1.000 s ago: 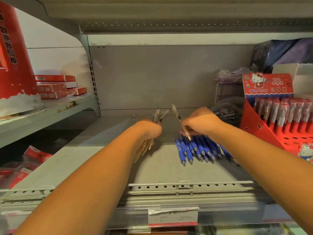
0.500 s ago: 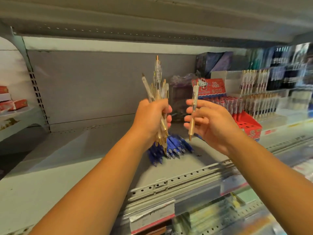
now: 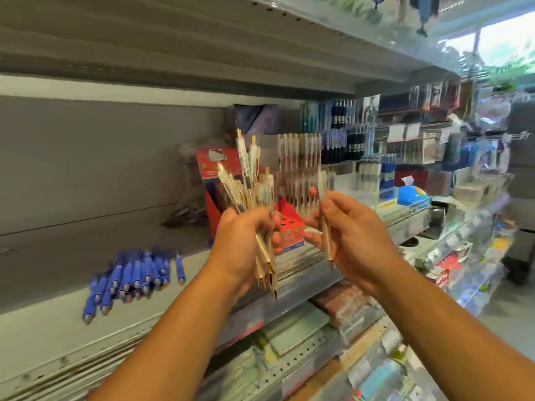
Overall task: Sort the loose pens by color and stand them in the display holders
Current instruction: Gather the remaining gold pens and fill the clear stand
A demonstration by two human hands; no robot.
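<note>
My left hand (image 3: 246,241) grips a bunch of gold-and-clear pens (image 3: 252,183), held upright in front of me. My right hand (image 3: 353,235) pinches a single gold pen (image 3: 325,224), upright and just right of the bunch. Several loose blue pens (image 3: 136,277) lie in a pile on the grey shelf (image 3: 58,256) at lower left. Behind my hands stands a red Hello Kitty display holder (image 3: 289,227). Beside it, a clear holder (image 3: 301,169) carries rows of gold pens.
Further right, racks hold dark and blue pens (image 3: 385,172) and other stationery. An upper shelf (image 3: 202,53) hangs overhead. Lower shelves (image 3: 304,342) carry packaged goods. A dark bag of items (image 3: 185,214) lies at the shelf's back.
The view has swung right, so the blue pile now sits at lower left. Both hands stayed raised with their gold pens, closer to the display holders.
</note>
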